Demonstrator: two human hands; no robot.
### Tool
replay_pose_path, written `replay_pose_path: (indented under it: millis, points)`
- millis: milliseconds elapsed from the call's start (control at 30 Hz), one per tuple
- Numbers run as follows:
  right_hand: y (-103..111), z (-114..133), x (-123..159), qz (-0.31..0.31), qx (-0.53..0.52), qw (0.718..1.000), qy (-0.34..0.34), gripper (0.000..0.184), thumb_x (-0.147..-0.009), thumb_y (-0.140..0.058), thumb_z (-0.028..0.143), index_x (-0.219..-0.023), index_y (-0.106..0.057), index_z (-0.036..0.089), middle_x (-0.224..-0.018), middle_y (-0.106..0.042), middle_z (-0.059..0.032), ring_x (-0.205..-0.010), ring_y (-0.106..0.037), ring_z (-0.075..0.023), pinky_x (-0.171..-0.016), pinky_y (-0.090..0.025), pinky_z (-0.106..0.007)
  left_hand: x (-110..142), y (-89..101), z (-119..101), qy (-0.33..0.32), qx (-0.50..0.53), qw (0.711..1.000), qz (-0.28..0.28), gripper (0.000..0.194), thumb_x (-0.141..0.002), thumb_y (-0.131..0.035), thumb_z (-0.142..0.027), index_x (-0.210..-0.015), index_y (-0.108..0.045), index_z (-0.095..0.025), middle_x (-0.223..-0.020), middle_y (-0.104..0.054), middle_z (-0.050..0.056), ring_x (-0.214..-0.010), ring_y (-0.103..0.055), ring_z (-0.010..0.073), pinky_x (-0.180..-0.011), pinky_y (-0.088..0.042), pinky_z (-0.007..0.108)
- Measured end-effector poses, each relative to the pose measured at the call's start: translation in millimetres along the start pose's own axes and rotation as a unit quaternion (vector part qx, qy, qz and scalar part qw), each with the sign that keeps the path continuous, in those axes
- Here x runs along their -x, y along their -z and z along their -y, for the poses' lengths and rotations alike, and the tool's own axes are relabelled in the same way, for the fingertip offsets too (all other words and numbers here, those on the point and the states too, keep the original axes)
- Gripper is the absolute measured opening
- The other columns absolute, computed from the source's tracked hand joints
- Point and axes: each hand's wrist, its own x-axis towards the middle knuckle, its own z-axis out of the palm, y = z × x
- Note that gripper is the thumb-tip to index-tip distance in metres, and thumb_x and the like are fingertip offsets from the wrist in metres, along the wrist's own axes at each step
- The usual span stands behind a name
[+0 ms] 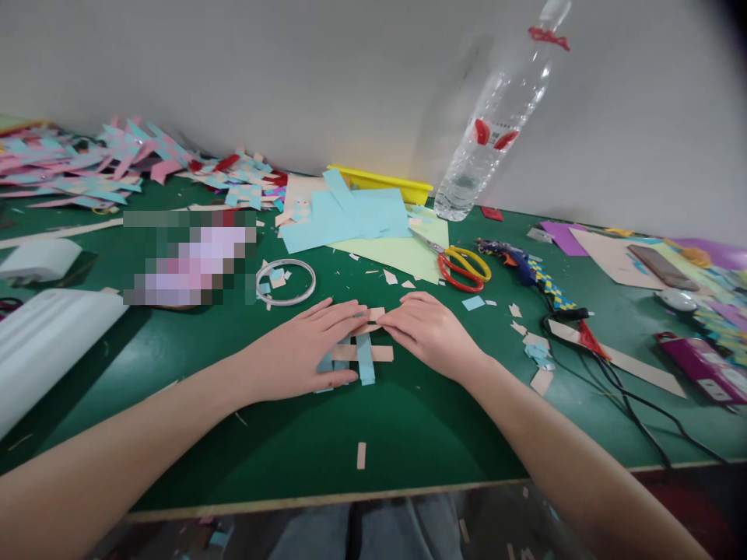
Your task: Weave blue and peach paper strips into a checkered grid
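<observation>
A small weave of light-blue and pale-peach paper strips (366,359) lies on the green table. Flat across its left part rests my left hand (306,342), fingers stretched out, hiding much of the weave. My right hand (429,330) pinches the end of a pale-peach paper strip (369,328) at the weave's far edge. The fingertips of both hands nearly meet there. Red-and-yellow scissors (464,268) lie partly open beyond my right hand. A white ring, perhaps a tape roll (285,282), sits beyond my left hand.
Blue paper sheets (373,214) lie at the back near a yellow tray (391,187). A clear plastic bottle (496,124) stands behind. Woven pink-and-blue strips (128,152) are heaped at the far left. Black cables (627,400) and a purple box (703,369) occupy the right.
</observation>
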Motion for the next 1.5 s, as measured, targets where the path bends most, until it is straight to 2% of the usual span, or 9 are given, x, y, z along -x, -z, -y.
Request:
replay_pose_path:
  millis: [200, 467, 600, 667, 767, 967, 1167, 1300, 1500]
  points:
    - [0, 3, -4, -0.039, 0.004, 0.998, 0.045, 0.021, -0.098, -0.047, 0.014, -0.102, -0.068, 0.014, -0.095, -0.076, -0.0074, -0.085, -0.067, -0.0171, -0.080, -0.054, -0.032, 1, 2.3, 3, -0.004, 0.001, 1.000, 0.011, 0.073, -0.095, -0.046, -0.062, -0.153, -0.030, -0.021, -0.159, -0.033, 0.010, -0.147, -0.030, 0.0262, -0.122, -0.019, 0.046]
    - [3, 1, -1, 0.002, -0.048, 0.998, 0.051, 0.023, -0.093, -0.052, 0.011, -0.111, -0.065, 0.017, -0.104, -0.074, -0.0071, -0.096, -0.064, -0.0198, -0.085, -0.053, -0.037, 3, 13.2, 5, -0.013, 0.038, 0.998, 0.049, 0.077, -0.092, -0.048, -0.066, -0.153, -0.030, -0.022, -0.161, -0.031, 0.007, -0.149, -0.025, 0.0262, -0.124, -0.015, 0.044]
    - [6, -1, 1, 0.018, -0.039, 0.998, 0.054, 0.024, -0.088, -0.052, 0.004, -0.103, -0.065, 0.018, -0.098, -0.074, -0.0051, -0.098, -0.061, -0.0210, -0.091, -0.049, -0.040, 5, 21.3, 9, 0.027, 0.075, 0.997, 0.014, 0.068, -0.096, -0.041, -0.063, -0.151, -0.034, -0.023, -0.159, -0.035, 0.007, -0.147, -0.030, 0.0269, -0.121, -0.023, 0.044]
    - [7, 0, 0, 0.003, -0.031, 0.999, 0.032, 0.025, -0.088, -0.048, 0.002, -0.097, -0.065, 0.018, -0.094, -0.073, -0.0042, -0.095, -0.061, -0.0201, -0.095, -0.046, -0.042, 8, 25.5, 12, 0.086, 0.089, 0.992, -0.021, 0.062, -0.100, -0.034, -0.060, -0.150, -0.036, -0.023, -0.155, -0.042, 0.008, -0.143, -0.037, 0.0268, -0.114, -0.035, 0.042]
    - [9, 2, -2, -0.029, -0.032, 0.999, -0.020, 0.024, -0.090, -0.047, 0.004, -0.095, -0.065, 0.019, -0.094, -0.073, -0.0036, -0.092, -0.061, -0.0191, -0.097, -0.045, -0.042, 12, 29.9, 18, 0.157, 0.072, 0.983, -0.055, 0.064, -0.097, -0.034, -0.065, -0.143, -0.046, -0.022, -0.143, -0.054, 0.010, -0.132, -0.049, 0.0308, -0.103, -0.045, 0.045]
    - [11, 11, -9, -0.051, -0.047, 0.993, -0.092, 0.018, -0.093, -0.049, 0.012, -0.096, -0.065, 0.020, -0.088, -0.073, -0.0031, -0.087, -0.062, -0.0191, -0.095, -0.044, -0.041, 15, 28.8, 25, 0.163, 0.056, 0.985, -0.024, 0.072, -0.084, -0.056, -0.071, -0.138, -0.052, -0.024, -0.133, -0.061, 0.012, -0.121, -0.056, 0.0332, -0.097, -0.046, 0.046]
    - [22, 15, -27, 0.046, -0.084, 0.983, -0.157, 0.018, -0.094, -0.054, 0.026, -0.105, -0.066, 0.018, -0.103, -0.073, -0.0059, -0.104, -0.063, -0.0233, -0.099, -0.044, -0.045, 14, 26.1, 24, 0.119, 0.044, 0.992, -0.027, 0.069, -0.081, -0.061, -0.069, -0.134, -0.055, -0.024, -0.125, -0.066, 0.010, -0.116, -0.058, 0.0311, -0.099, -0.042, 0.044]
    - [23, 14, -37, 0.145, -0.138, 0.956, -0.216, 0.036, -0.094, -0.054, 0.044, -0.120, -0.061, 0.019, -0.123, -0.068, -0.0094, -0.118, -0.059, -0.0277, -0.098, -0.046, -0.049, 14, 25.9, 22, 0.106, 0.052, 0.993, -0.030, 0.073, -0.081, -0.062, -0.068, -0.138, -0.050, -0.025, -0.130, -0.062, 0.010, -0.123, -0.054, 0.0331, -0.103, -0.039, 0.046]
    - [7, 12, -31, 0.136, -0.228, 0.922, -0.283, 0.045, -0.089, -0.060, 0.048, -0.126, -0.057, 0.022, -0.122, -0.067, -0.0080, -0.115, -0.060, -0.0247, -0.094, -0.051, -0.043, 15, 29.5, 15, 0.142, 0.111, 0.984, -0.010, 0.069, -0.085, -0.065, -0.059, -0.144, -0.042, -0.032, -0.137, -0.052, 0.007, -0.120, -0.055, 0.0301, -0.094, -0.046, 0.038]
